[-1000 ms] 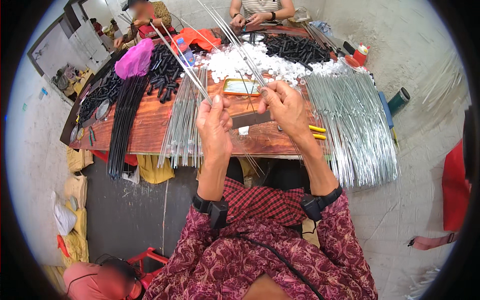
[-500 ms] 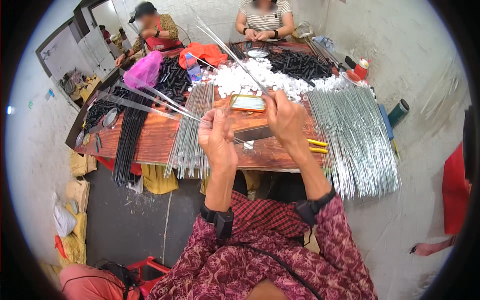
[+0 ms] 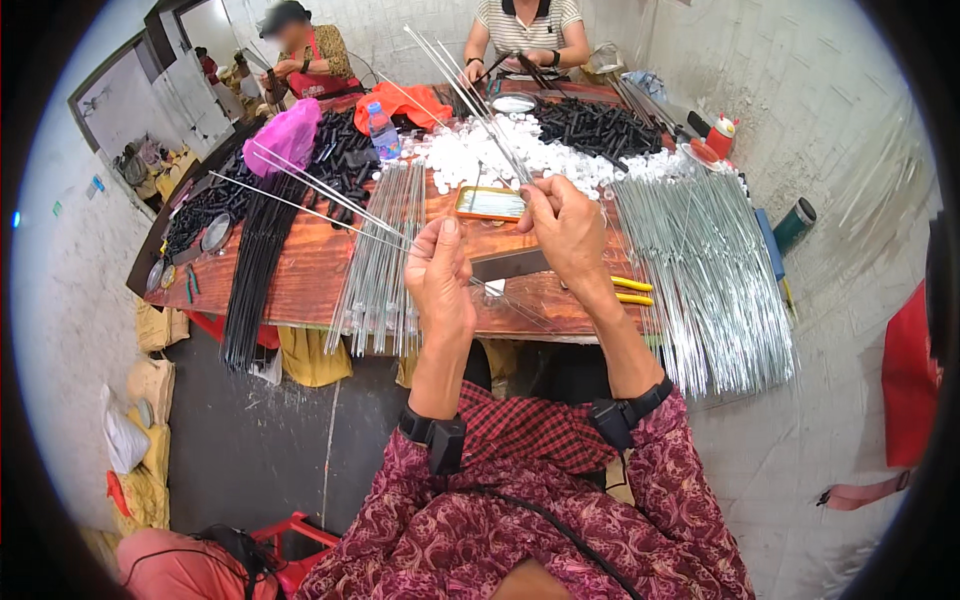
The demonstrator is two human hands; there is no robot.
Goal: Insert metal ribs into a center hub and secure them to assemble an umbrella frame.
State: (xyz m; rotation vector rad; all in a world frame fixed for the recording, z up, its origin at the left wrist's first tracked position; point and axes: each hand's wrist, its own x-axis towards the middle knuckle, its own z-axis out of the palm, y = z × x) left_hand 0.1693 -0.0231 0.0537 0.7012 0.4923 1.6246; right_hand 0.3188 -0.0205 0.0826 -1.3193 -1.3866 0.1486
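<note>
Thin metal rods (image 3: 335, 193) are pinched between the thumb and fingers of my left hand (image 3: 440, 275), fanning out toward the far left. My right hand (image 3: 568, 232) grips a second small bunch of thin metal rods (image 3: 480, 107), slanting up and away. The two hands are held apart above the near part of the wooden table (image 3: 300, 270). Below and between them lie a dark flat bar (image 3: 512, 264) and a small tin (image 3: 492, 203) with thin pale pieces in it. Yellow-handled pliers (image 3: 630, 291) rest beside my right wrist.
Silvery rods (image 3: 710, 290) pile on the right, with further rods (image 3: 380, 260) and black rods (image 3: 262, 270) on the left. White caps (image 3: 480, 155) and black tubes (image 3: 590, 128) heap at the back. A bottle (image 3: 382, 130) stands there. Two people sit across the table.
The rods in my left hand were blurred by motion and now show sharply. Both hands have barely shifted. The person at the back now has dark strips raised in their hands.
</note>
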